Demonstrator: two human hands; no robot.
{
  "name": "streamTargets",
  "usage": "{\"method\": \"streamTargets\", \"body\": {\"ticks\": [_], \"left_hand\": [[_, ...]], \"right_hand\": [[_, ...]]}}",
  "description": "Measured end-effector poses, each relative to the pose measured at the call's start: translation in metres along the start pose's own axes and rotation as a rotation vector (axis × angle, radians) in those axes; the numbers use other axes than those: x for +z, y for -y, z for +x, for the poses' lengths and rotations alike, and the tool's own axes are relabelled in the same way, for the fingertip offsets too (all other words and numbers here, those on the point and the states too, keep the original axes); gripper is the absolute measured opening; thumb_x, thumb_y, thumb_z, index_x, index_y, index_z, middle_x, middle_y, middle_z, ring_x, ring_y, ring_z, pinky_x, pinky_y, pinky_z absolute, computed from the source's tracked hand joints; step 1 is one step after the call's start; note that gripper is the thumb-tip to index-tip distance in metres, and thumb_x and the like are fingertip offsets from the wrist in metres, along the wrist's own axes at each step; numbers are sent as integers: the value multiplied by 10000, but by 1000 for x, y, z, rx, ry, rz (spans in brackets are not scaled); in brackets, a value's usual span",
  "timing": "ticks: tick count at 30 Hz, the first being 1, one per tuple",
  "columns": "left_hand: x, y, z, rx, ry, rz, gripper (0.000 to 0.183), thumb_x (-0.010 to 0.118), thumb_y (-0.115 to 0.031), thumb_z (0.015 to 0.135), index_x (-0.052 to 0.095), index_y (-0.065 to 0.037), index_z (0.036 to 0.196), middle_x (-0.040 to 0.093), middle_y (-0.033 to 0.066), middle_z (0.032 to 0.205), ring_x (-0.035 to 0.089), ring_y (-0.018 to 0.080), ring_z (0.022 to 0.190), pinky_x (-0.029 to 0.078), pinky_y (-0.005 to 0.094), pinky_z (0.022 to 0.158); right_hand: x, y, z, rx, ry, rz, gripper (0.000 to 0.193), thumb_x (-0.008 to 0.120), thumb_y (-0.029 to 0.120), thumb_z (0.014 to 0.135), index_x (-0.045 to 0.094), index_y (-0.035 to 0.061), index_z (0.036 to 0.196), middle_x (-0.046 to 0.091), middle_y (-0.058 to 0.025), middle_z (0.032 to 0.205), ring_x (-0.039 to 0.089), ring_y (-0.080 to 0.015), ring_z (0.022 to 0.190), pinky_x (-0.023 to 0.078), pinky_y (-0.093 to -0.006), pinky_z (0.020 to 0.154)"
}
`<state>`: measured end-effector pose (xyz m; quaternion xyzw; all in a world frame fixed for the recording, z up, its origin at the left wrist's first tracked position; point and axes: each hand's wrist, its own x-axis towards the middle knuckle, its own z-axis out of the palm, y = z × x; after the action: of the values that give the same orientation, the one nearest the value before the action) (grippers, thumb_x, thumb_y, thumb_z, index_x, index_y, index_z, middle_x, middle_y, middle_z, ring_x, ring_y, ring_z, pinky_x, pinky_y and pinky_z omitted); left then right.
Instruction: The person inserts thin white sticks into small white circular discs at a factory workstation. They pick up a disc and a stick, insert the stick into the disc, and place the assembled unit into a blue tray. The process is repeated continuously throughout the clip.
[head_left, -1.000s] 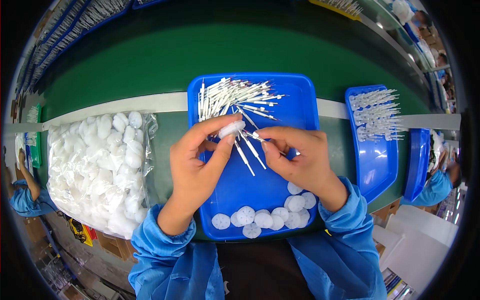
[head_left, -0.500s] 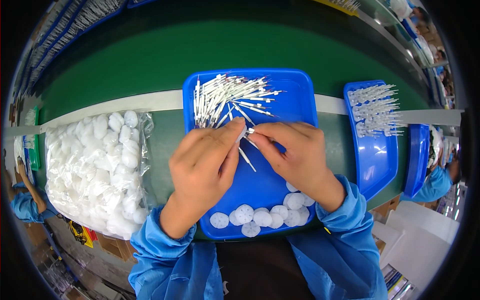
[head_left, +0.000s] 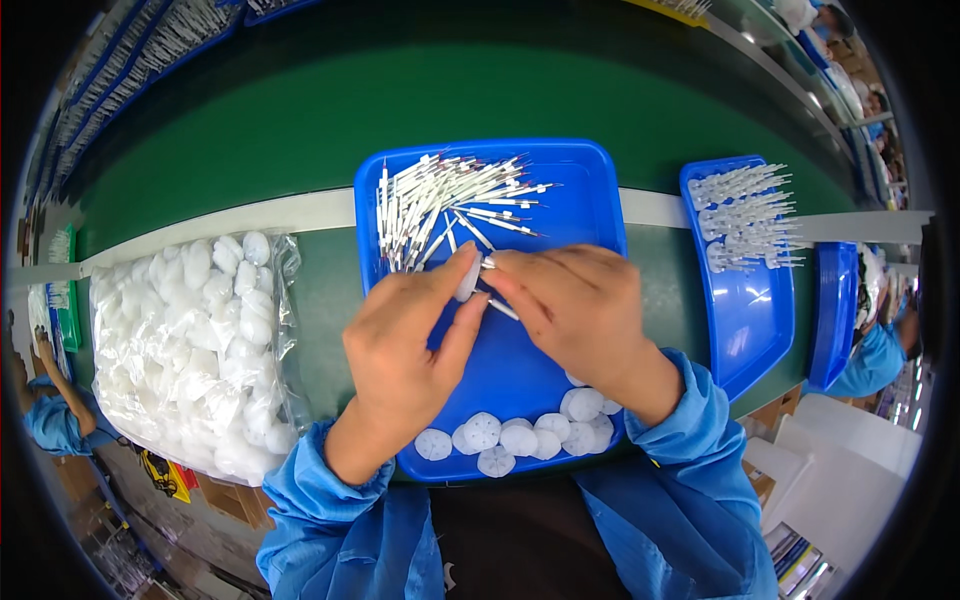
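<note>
Over the blue tray, my left hand pinches a translucent white plastic disc, seen nearly edge-on, between thumb and fingers. Right beside it my right hand is closed on a thin white stick, whose lower end shows below the fingertips. Where stick and disc meet is mostly hidden by my fingers. Many white sticks with thin dark tips lie in a pile at the tray's far left. Along its near edge lie several loose white discs with small holes.
A clear bag full of white discs lies to the left. At the right, a second blue tray holds rows of upright white assembled pieces, with another blue tray beyond it. Other people in blue sleeves are at both sides.
Both hands stay together, shifted slightly left and down in the picture along with the tray. The disc's face shows more now, and less of the stick is visible below the fingers.
</note>
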<state>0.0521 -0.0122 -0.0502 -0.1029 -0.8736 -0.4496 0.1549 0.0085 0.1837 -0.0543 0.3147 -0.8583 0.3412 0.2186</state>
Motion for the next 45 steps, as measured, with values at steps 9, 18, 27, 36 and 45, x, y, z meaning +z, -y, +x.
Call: {"method": "streamTargets", "body": {"ticks": [9,18,27,36,45], "left_hand": [[-10,9,11,74,31,-116,510,942,-56,763,782,-66,1248,731,97,1213,681,186,973,532,287,728],[1,6,6,203,-45,-107,569,915,16,688,801,-72,1239,723,79,1178,694,259,1006,549,357,802],[-1,2,10,302,-66,-13,546,892,21,692,804,-75,1222,749,68,1186,698,262,987,556,359,778],[0,5,8,306,-37,-90,533,890,25,713,792,-53,1231,764,98,1231,716,304,1049,578,393,873],[-24,22,13,16,-126,-500,262,766,-48,967,808,0,1220,726,170,1338,719,257,1154,571,348,997]], "right_hand": [[-17,-6,5,369,135,623,321,841,7,885,778,49,1197,769,-70,970,729,-166,905,574,-328,873],[-9,2,0,471,153,798,291,815,-30,920,704,25,1183,751,-33,940,741,-108,898,603,-285,836],[-10,-2,-6,507,194,1016,313,748,-44,963,630,26,1244,720,-42,1060,730,-117,994,599,-296,901],[-12,1,-4,593,204,1105,232,736,-50,982,642,25,1180,721,-30,1047,740,-122,970,609,-296,878],[-10,4,23,308,337,276,75,805,92,900,733,111,904,765,-48,932,763,-197,792,598,-318,735]]}}
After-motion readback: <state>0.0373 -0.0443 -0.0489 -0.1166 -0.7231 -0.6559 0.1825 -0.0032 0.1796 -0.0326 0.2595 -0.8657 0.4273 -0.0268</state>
